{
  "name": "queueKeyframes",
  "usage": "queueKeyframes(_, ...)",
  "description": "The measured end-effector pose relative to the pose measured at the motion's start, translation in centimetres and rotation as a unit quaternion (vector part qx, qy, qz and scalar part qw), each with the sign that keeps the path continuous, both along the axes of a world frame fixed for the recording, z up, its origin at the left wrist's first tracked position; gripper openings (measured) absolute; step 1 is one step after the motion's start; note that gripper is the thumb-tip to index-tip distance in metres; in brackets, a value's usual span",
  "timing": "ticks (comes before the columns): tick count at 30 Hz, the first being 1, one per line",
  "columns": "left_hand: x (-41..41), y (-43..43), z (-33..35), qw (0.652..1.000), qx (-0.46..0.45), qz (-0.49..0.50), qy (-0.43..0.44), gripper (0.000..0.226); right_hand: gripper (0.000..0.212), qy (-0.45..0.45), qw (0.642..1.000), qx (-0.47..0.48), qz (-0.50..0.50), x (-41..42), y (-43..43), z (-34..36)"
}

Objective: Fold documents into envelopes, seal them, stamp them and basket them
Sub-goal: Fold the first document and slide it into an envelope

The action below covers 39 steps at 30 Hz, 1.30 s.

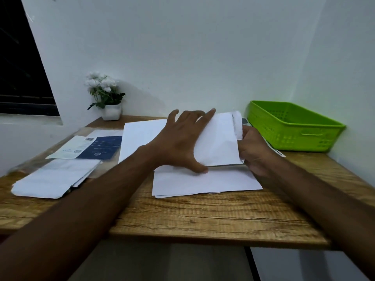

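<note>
Centrally over the bench [203, 218], left grip [178, 140] spans an envelope [219, 138] between forefinger and thumb; right grip [253, 151] clasps its end, above sheets [203, 184].

the room is dim, with a cool greenish cast over the wall [182, 57]. the window [20, 67] beyond the table's [203, 216] left edge is black. the flower pot [111, 111] at the far left corner throws a soft shadow rightward onto the wall. beside the basket [294, 126] the wall glows faintly green. the left hand [178, 138], right hand [253, 151] and envelope [219, 138] are motion-smeared, like the papers [54, 179] at the left edge. wood grain at the near edge looks sharper. straight lines bow toward the corners.
</note>
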<state>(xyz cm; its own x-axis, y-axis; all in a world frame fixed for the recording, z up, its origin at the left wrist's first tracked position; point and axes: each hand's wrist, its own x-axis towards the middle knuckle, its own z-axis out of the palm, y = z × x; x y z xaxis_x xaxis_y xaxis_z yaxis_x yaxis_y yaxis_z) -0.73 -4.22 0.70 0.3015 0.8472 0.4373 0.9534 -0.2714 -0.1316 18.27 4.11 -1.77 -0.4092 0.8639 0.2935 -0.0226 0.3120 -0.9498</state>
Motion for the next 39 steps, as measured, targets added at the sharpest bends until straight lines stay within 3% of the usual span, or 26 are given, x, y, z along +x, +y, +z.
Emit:
queueKeyframes(4, 0.4, -0.2, 0.4, 0.998, 0.055, -0.018, 0.005, 0.125, 0.028, 0.001, 1.0, 0.004, -0.03, 0.0, 0.4, -0.3)
queueKeyframes(10, -0.5, -0.4, 0.8, 0.998, 0.059, -0.025, 0.007, 0.119, 0.01, -0.037, 0.999, 0.035, -0.018, 0.6, 0.2, 0.1)
queueKeyframes(12, -1.7, -0.6, 1.2, 0.997, 0.069, -0.014, 0.013, 0.117, 0.01, -0.127, 0.988, 0.082, -0.034, 1.0, 0.4, 0.1)
queueKeyframes(14, -3.2, -0.8, 1.7, 0.997, 0.076, 0.003, 0.011, 0.116, 0.026, -0.277, 0.943, 0.177, -0.043, 1.7, 0.6, 0.3)
queueKeyframes(17, -5.5, -1.0, 2.0, 0.997, 0.071, 0.029, -0.018, 0.117, 0.046, -0.419, 0.88, 0.215, 0.056, 2.5, 0.0, 0.9)
queueKeyframes(19, -6.6, -1.0, 1.8, 0.996, 0.067, 0.045, -0.034, 0.118, 0.057, -0.457, 0.858, 0.216, 0.092, 2.6, -0.5, 1.1)
queueKeyframes(21, -7.3, -0.8, 1.5, 0.996, 0.053, 0.054, -0.053, 0.119, 0.057, -0.437, 0.867, 0.213, 0.106, 2.4, -0.4, 1.1)
queueKeyframes(26, -8.3, -0.3, 0.8, 0.993, 0.039, 0.069, -0.083, 0.122, 0.026, -0.411, 0.871, 0.219, 0.153, 2.8, 0.0, 1.3)
queueKeyframes(30, -9.2, -0.5, 0.8, 0.989, 0.045, 0.093, -0.103, 0.124, 0.016, -0.361, 0.885, 0.252, 0.149, 4.1, 0.5, 2.0)
queueKeyframes(34, -10.1, -0.8, 1.0, 0.985, 0.049, 0.109, -0.123, 0.127, 0.011, -0.207, 0.945, 0.24, 0.078, 5.3, 1.4, 2.4)
queueKeyframes(39, -9.8, -1.0, 1.1, 0.988, 0.034, 0.094, -0.115, 0.128, 0.008, -0.095, 0.971, 0.218, -0.031, 5.1, 2.8, 1.5)
